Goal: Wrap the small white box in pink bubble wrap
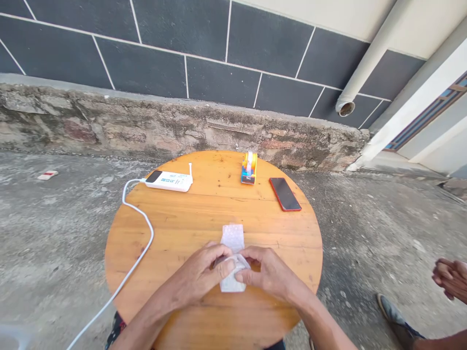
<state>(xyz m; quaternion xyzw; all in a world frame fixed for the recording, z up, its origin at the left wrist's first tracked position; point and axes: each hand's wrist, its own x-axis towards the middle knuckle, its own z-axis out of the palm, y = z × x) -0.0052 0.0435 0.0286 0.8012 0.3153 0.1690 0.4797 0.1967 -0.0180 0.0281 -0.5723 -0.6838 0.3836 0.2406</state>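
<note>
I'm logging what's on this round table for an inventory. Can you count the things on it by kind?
Power strip: 1
Tape dispenser: 1
Phone: 1
Bubble wrap: 1, gripped by left hand and right hand
Total: 4

Worktop (189,228) orange-brown wood grain, bubble wrap (232,238) translucent white with dot pattern, phone (285,194) black with red edge, power strip (170,181) white with blue print, cable (140,253) white, tape dispenser (249,167) blue/orange/yellow, wall tiles (146,68) dark grey with white grout.
</note>
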